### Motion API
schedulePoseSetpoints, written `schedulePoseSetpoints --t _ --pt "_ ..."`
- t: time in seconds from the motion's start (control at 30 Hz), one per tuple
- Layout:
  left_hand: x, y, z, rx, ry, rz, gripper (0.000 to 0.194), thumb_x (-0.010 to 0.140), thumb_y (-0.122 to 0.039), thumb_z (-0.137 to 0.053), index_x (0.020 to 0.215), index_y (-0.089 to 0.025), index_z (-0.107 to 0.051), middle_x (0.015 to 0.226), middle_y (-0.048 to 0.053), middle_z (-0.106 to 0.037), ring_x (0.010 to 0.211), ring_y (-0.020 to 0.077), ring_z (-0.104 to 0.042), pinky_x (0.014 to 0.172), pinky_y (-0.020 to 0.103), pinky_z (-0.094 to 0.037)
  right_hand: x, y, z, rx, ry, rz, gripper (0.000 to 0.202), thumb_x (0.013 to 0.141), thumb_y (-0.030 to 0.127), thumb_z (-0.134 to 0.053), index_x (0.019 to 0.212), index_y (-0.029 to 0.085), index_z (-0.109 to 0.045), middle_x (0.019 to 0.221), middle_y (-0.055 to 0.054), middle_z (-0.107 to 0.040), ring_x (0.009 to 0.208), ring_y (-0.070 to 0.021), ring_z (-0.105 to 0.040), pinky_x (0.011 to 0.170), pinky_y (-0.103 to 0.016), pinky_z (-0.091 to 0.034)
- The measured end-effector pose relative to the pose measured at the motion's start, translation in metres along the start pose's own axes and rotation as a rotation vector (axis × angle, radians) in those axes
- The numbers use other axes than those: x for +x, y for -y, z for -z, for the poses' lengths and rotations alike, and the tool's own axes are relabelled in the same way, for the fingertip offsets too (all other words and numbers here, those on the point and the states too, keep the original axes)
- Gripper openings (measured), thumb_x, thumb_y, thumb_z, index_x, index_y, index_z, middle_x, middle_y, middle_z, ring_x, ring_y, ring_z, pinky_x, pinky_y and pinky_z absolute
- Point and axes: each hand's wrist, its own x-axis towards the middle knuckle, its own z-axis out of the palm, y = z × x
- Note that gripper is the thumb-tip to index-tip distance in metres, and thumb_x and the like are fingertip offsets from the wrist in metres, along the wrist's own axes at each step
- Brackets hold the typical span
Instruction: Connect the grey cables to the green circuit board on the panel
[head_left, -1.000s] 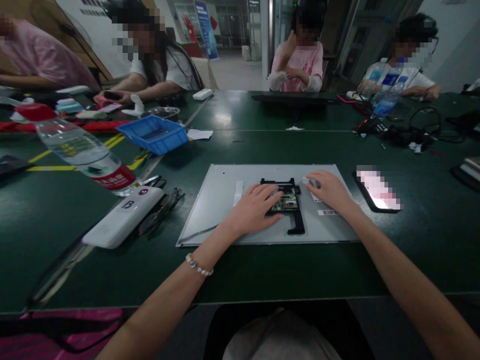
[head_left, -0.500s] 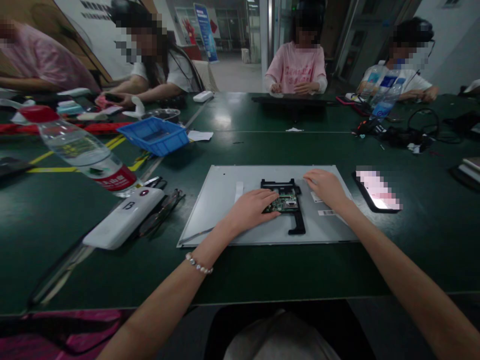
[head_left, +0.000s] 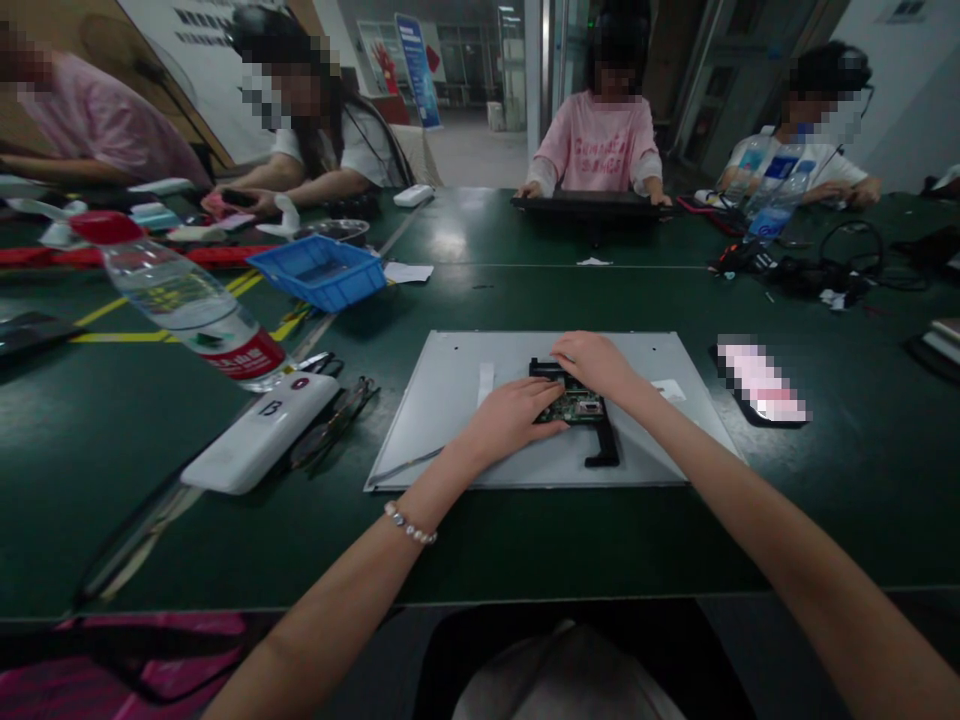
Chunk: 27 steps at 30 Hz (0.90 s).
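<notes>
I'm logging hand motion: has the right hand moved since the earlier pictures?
Yes. Judged against the grey panel, the right hand has moved left, from beside the black bracket to over its upper right part.

Green table (head_left: 570, 550); pale grey panel (head_left: 450, 400), flat, just back from the near edge; phone (head_left: 765, 385), right of the panel; white oblong device (head_left: 259, 435) with red-capped bottle (head_left: 202, 310) behind, left of the panel; blue bin (head_left: 330, 288), left, and black cables (head_left: 806, 275), right, well back from the near edge.
</notes>
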Motion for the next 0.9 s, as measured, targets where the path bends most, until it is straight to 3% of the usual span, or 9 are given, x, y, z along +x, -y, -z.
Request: schedulePoseSetpoints --t 0.1,0.33,0.5,0.73,0.9 --pt "0.000 0.002 -0.002 0.002 -0.014 -0.007 0.046 0.091 -0.044 -0.051 0.127 -0.016 -0.051 0.126 0.012 -0.058 0.116 0.0248 -0.054 0.097 0.040 -0.043 0.001 0.004 -0.004 0.006 0.064 0.000 0.025 0.091 0.018 -0.046 0.095 0.018 -0.071 0.099 -0.008 -0.069 0.094 -0.0203 -0.061 0.078 -0.029 -0.044" --pt "0.000 0.000 0.000 -0.016 0.003 -0.008 0.045 0.090 -0.043 -0.052 0.126 -0.015 -0.051 0.126 0.011 -0.058 0.116 0.0243 -0.054 0.097 0.039 -0.043 -0.001 -0.006 -0.012 0.126 0.057 0.055 0.025 0.089 0.018 -0.048 0.102 0.017 -0.068 0.108 -0.009 -0.068 0.102 -0.0197 -0.060 0.088 -0.031 -0.044" --pt "0.000 -0.002 0.001 -0.014 0.007 -0.011 0.044 0.091 -0.041 -0.050 0.127 -0.015 -0.050 0.127 0.012 -0.057 0.118 0.0240 -0.052 0.099 0.040 -0.042 -0.008 -0.013 -0.003 0.141 0.050 0.109 0.029 0.088 0.018 -0.049 0.112 0.014 -0.065 0.116 -0.011 -0.066 0.112 -0.0208 -0.056 0.099 -0.035 -0.040" --pt "-0.001 -0.003 0.004 0.014 0.023 0.000 0.050 0.092 -0.044 -0.049 0.131 -0.013 -0.046 0.128 0.012 -0.056 0.118 0.0242 -0.052 0.100 0.038 -0.042 -0.051 -0.045 0.031 0.123 -0.023 -0.071 0.031 0.089 0.025 -0.048 0.111 0.015 -0.065 0.115 -0.011 -0.066 0.109 -0.0232 -0.058 0.098 -0.040 -0.043" --pt "-0.002 -0.006 0.006 0.033 0.035 0.001 0.050 0.093 -0.043 -0.047 0.133 -0.013 -0.045 0.131 0.011 -0.054 0.121 0.0241 -0.049 0.103 0.038 -0.039 -0.091 -0.078 0.028 0.251 -0.001 -0.206 0.028 0.085 0.027 -0.054 0.108 0.021 -0.068 0.112 -0.008 -0.067 0.103 -0.0242 -0.061 0.088 -0.043 -0.050"
